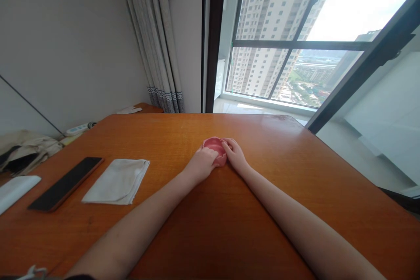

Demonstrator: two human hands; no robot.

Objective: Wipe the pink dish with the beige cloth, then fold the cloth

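A small pink bowl (pixel 214 143) with an uneven rim, looking like soft clay, sits on the wooden table in front of me. My left hand (pixel 204 162) grips its near left wall, the fingers bent over the rim into the hollow. Against the right side, my right hand (pixel 235 154) holds the wall, with fingertips at the rim. Both hands partly hide the bowl's sides, and the thumbs show only in part.
On the table (pixel 183 131) to the left lie a folded white cloth (pixel 116 181), a dark flat slab with a reddish edge (pixel 67 183) and a white object (pixel 18 188). A cloth bag (pixel 31 148) and power strip (pixel 77 129) are by the wall. Beyond the table is a window (pixel 262 70).
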